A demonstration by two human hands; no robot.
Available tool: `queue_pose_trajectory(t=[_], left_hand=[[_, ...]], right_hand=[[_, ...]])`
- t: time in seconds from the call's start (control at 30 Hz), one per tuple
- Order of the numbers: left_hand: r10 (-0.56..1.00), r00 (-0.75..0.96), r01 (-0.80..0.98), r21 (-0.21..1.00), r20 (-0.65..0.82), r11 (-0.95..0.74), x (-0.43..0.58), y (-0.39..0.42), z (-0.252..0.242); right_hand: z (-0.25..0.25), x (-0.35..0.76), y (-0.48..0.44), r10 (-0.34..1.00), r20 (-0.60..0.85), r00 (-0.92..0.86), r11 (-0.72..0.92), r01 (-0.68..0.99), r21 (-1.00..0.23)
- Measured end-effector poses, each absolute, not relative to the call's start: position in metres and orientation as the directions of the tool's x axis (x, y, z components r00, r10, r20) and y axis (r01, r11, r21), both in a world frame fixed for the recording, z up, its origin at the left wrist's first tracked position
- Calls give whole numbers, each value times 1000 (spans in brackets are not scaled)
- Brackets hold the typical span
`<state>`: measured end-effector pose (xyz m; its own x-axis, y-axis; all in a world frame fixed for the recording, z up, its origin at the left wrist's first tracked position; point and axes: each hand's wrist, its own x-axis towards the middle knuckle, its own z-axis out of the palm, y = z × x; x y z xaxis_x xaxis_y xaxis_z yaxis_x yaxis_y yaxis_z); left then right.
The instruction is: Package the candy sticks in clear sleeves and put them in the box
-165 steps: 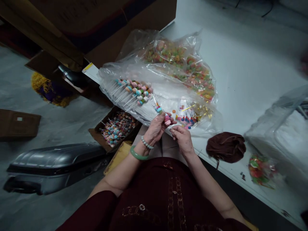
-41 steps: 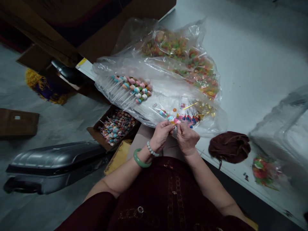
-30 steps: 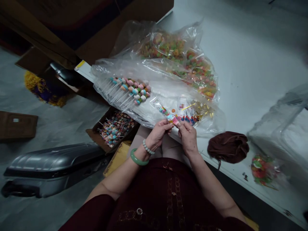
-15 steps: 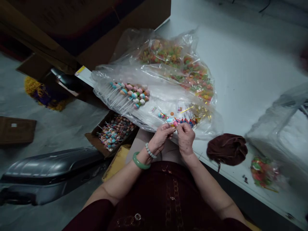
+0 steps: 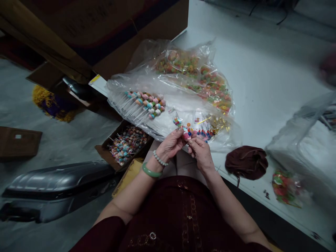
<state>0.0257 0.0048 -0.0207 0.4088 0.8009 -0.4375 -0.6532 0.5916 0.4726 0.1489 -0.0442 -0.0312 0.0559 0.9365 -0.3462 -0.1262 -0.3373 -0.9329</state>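
Note:
Between my hands is a small rounded piece [image 5: 186, 133] in pink, white and blue, perhaps a candy or decoration. My left hand [image 5: 170, 144] pinches its upper left side. Closed at its lower edge are the thumb and finger of my right hand [image 5: 201, 151]. Just beyond lie small colourful pieces in clear wrappers [image 5: 177, 121], an orange bead-like piece [image 5: 188, 125], a row of red and blue pieces [image 5: 204, 133] and gold twist ties [image 5: 219, 125]. White sticks topped with pastel balls [image 5: 150, 104] lie in a bundle to the left on clear plastic.
A clear bag of orange and green pieces [image 5: 210, 82] covers the table's middle. Below left stands an open box of finished sticks [image 5: 127, 143], beside a grey suitcase [image 5: 60, 185]. A brown cloth pouch [image 5: 246, 162] and large carton [image 5: 147, 38] rest on the white table [image 5: 258, 87].
The small piece has turned and shows more between my fingers. My right hand has shifted slightly down, its fingers now at the piece's lower edge. The view has shifted a little.

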Motion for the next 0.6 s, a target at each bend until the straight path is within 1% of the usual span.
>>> queue_pose_trajectory(t=[0.07,0.1,0.23,0.33,0.4,0.47,0.53,0.6], left_hand=[[820,396,-632,526,-412,570,28,1,-20],[831,385,-624,551,-401,555,30,-1,-19],[864,335,-599,623,-376,503,39,-9,-20],[871,299,-586,645,-390,490,44,-11,-22],[845,314,-562,633,-432,532,43,-11,-25],[812,330,-535,614,-481,581,40,-10,-29],[800,316,-517,615,-510,596,35,-10,-31],[816,281,-507,644,-505,573,31,-9,-32]], right_hand=[[-30,148,-43,892,-453,17,-434,-252,-865],[-30,147,-41,880,-474,39,-445,-286,-849],[-32,134,-35,853,-471,224,-381,-349,-856],[-34,128,-34,834,-478,276,-370,-363,-855],[-35,128,-36,853,-446,271,-343,-352,-871],[-35,132,-41,886,-407,223,-322,-335,-885],[-36,138,-47,901,-407,148,-350,-305,-886],[-36,143,-51,898,-426,111,-389,-254,-886]])
